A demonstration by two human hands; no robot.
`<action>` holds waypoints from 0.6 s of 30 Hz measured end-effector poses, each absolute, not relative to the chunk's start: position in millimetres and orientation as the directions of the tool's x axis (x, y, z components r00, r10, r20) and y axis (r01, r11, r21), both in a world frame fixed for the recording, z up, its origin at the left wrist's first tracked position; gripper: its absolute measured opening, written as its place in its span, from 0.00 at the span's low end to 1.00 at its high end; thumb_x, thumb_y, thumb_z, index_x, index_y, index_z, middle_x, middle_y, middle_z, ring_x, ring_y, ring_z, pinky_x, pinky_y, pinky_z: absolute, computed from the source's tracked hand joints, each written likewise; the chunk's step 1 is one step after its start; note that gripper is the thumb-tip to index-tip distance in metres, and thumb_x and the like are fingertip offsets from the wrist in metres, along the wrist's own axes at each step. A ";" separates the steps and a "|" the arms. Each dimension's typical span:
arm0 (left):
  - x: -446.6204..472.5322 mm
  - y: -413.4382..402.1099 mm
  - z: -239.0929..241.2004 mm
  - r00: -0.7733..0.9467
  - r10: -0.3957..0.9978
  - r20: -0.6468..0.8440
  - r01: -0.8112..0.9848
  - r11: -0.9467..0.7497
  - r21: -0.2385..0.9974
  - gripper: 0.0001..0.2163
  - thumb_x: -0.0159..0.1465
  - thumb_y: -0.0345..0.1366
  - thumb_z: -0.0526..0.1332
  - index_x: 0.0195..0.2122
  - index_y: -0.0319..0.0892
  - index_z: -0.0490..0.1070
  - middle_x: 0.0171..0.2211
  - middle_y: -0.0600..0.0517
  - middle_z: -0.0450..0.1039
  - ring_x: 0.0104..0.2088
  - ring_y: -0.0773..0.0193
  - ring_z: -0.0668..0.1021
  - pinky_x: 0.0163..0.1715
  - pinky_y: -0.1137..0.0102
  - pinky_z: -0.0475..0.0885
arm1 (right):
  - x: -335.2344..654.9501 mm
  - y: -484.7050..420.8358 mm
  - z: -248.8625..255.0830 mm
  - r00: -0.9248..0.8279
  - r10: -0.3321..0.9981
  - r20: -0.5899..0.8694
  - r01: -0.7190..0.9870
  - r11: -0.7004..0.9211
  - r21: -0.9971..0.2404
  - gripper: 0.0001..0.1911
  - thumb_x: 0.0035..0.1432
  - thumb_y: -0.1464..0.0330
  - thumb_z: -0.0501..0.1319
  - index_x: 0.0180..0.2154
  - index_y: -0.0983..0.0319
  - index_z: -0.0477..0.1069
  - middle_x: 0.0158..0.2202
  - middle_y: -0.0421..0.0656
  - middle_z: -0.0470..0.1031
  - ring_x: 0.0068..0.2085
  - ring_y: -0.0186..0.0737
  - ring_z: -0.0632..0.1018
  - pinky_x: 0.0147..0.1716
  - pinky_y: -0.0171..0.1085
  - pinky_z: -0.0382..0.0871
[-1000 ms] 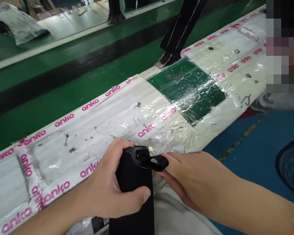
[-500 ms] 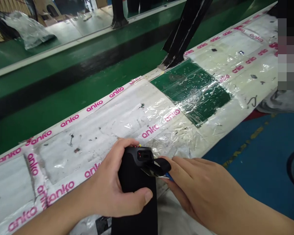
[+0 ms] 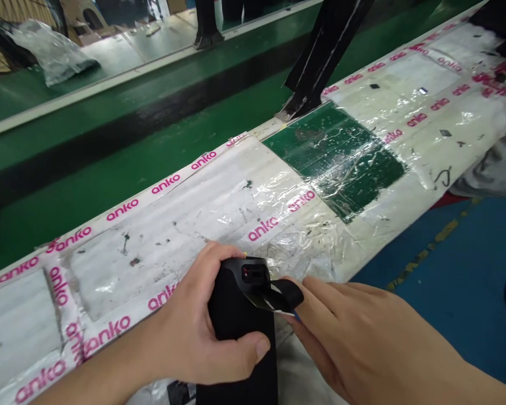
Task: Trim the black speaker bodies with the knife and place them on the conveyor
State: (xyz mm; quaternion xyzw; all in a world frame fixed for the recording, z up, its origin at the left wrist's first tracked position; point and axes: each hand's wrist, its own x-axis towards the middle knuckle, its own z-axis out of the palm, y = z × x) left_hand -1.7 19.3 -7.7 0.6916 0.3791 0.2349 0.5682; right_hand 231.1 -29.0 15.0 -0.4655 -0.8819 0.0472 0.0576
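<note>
My left hand (image 3: 194, 332) is wrapped round a black, box-shaped device (image 3: 234, 309), with the thumb across its top face. The device has rounded corners and a slotted opening (image 3: 255, 274) in its far end, where a little red shows inside. A black strap-like loop (image 3: 293, 293) bends out beside that end. Fingers of my right hand (image 3: 358, 332) are closed on the loop, and a thin shiny edge and a bit of blue show by the fingertips. What else those fingers hold is hidden.
A bench (image 3: 219, 185) covered in white sheeting and pink-printed tape runs diagonally under my hands. A green patch (image 3: 341, 163) shows through it. Beyond lie a green conveyor surface (image 3: 143, 146), a black post (image 3: 324, 50) and a clear plastic bag (image 3: 50, 53). Grey cloth (image 3: 493, 169) hangs at right.
The view has shifted slightly, so the bench appears a little further right. Both hands keep their hold on the device and the loop, and sit slightly lower and further right in view.
</note>
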 end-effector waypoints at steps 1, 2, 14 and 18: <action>-1.5 19.3 -7.4 0.603 0.790 -0.107 0.261 -0.069 0.963 0.33 0.55 0.32 0.70 0.59 0.59 0.58 0.50 0.53 0.70 0.46 0.54 0.79 0.47 0.58 0.75 | 230.2 -30.3 14.9 -0.556 0.829 0.054 0.817 0.558 -0.147 0.16 0.59 0.79 0.50 0.47 0.59 0.61 0.25 0.35 0.70 0.20 0.39 0.75 0.19 0.39 0.59; -1.3 19.4 -7.3 0.603 0.791 -0.109 0.266 -0.070 0.961 0.34 0.55 0.32 0.70 0.60 0.59 0.58 0.51 0.53 0.70 0.46 0.54 0.79 0.47 0.57 0.75 | 229.5 -31.6 14.4 -0.554 0.830 0.056 0.817 0.556 -0.154 0.17 0.59 0.79 0.50 0.47 0.59 0.62 0.25 0.35 0.70 0.19 0.39 0.75 0.19 0.39 0.59; 7.1 14.1 -2.0 0.542 0.837 -0.074 0.331 -0.132 0.934 0.29 0.56 0.34 0.69 0.56 0.57 0.58 0.48 0.53 0.67 0.46 0.54 0.77 0.46 0.56 0.74 | 233.1 -42.1 18.4 -0.561 0.828 0.018 0.820 0.559 -0.120 0.21 0.53 0.79 0.54 0.49 0.62 0.66 0.26 0.37 0.72 0.19 0.40 0.72 0.18 0.43 0.55; 8.6 12.3 -3.7 0.529 0.844 -0.083 0.328 -0.113 0.938 0.26 0.57 0.34 0.68 0.53 0.55 0.59 0.46 0.53 0.66 0.44 0.53 0.76 0.46 0.54 0.74 | 228.9 -39.7 27.3 -0.526 0.850 0.030 0.843 0.526 -0.115 0.18 0.45 0.79 0.55 0.39 0.56 0.64 0.22 0.35 0.69 0.15 0.40 0.69 0.16 0.42 0.52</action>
